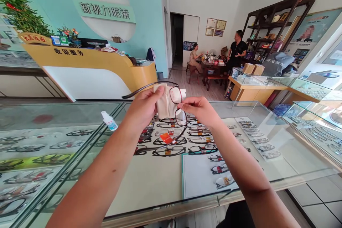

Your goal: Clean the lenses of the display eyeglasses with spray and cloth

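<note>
I hold a pair of dark-framed glasses (178, 108) up over a glass display counter (280, 171). My left hand (144, 108) is closed on a beige cleaning cloth (164, 105), pressed against one lens. My right hand (199, 109) pinches the frame between the lenses. An orange tag (166, 138) hangs from the glasses. One temple arm sticks out to the left, the other hangs downward.
A small white spray bottle (109, 120) lies on the counter to the left. Rows of glasses fill the case under the glass. A yellow reception desk (88, 66) stands behind. Two people sit and stand at a table (213, 65) in the back.
</note>
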A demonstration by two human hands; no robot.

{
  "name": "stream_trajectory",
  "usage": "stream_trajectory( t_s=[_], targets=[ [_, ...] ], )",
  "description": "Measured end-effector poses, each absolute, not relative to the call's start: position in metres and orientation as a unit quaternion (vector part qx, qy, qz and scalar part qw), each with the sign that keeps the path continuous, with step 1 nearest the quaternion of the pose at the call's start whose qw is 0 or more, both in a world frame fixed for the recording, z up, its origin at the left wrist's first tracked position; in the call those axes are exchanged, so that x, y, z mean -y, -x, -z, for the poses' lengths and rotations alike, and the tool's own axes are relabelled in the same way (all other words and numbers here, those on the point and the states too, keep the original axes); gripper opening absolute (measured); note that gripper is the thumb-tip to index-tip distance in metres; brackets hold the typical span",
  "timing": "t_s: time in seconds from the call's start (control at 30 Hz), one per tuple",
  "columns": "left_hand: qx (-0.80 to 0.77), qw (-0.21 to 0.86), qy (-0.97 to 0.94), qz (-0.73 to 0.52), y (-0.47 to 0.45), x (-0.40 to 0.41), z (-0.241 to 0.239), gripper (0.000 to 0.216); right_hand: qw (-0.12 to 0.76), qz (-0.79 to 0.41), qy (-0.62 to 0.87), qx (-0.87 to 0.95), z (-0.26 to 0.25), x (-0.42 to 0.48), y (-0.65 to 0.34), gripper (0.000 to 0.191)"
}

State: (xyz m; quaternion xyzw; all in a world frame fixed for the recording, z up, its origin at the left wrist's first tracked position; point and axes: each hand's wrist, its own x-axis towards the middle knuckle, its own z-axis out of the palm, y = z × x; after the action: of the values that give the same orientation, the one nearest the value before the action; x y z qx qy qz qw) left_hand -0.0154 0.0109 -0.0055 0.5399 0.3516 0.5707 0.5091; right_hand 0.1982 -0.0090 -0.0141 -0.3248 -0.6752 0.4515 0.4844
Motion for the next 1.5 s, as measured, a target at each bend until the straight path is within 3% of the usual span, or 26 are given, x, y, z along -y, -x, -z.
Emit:
stream_trajectory(
  t_s=[0.23, 0.53, 0.93, 1.13, 1.37, 1.5],
  targets=[
    [-0.357, 0.525, -0.578, -0.512, 0.011, -0.006, 0.011, 0.067, 0.479, -0.49, 0.303, 0.662, 0.017, 0.005, -0.197, 0.042],
    [-0.359, 0.55, -0.606, -0.448, 0.019, -0.001, -0.004, 0.063, 0.444, -0.527, 0.305, 0.658, 0.014, 0.006, -0.199, 0.046],
    [-0.339, 0.474, -0.576, -0.573, 0.0, -0.005, 0.015, 0.059, 0.451, -0.524, 0.3, 0.657, 0.013, 0.005, -0.201, 0.047],
    [-0.315, 0.553, -0.541, -0.549, 0.003, 0.002, 0.003, 0.073, 0.456, -0.508, 0.299, 0.667, 0.013, 0.004, -0.205, 0.047],
    [-0.322, 0.509, -0.551, -0.578, 0.001, 0.005, 0.003, 0.082, 0.444, -0.516, 0.301, 0.668, 0.013, 0.007, -0.203, 0.05],
    [-0.339, 0.484, -0.558, -0.583, 0.0, -0.001, 0.011, 0.074, 0.451, -0.517, 0.307, 0.659, 0.012, 0.008, -0.201, 0.05]
  ],
)
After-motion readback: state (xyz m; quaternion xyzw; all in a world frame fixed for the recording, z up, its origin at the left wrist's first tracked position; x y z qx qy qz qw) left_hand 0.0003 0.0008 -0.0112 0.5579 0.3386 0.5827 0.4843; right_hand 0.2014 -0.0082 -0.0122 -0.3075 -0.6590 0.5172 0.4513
